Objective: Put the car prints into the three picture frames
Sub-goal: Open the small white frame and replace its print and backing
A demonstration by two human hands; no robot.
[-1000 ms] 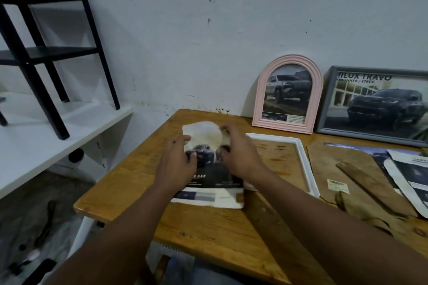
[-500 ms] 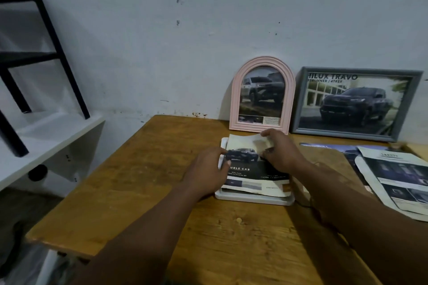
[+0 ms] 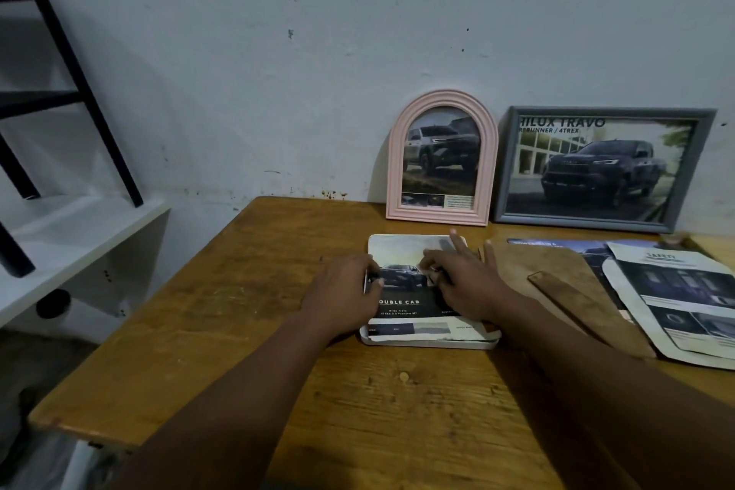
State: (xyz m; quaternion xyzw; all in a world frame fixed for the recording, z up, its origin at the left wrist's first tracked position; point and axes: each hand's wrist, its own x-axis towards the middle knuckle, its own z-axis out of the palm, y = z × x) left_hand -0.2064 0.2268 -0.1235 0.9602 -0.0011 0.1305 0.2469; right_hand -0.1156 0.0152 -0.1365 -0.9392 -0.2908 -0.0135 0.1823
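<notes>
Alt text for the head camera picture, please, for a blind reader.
The left hand and right hand rest on a car print laid over a white frame on a wooden table. A pink arched frame and a grey frame, each holding a car print, lean against the wall behind; a brown board and brochure pages lie to the right.

Dim, cool indoor light, soft shadows behind the frames, wide-angle bending at edges, slightly soft detail.

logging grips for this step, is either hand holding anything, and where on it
Nothing is lifted. The right hand presses flat fingers on the car print near its upper right; the left hand is at its left edge, pinch or press unclear.
</notes>
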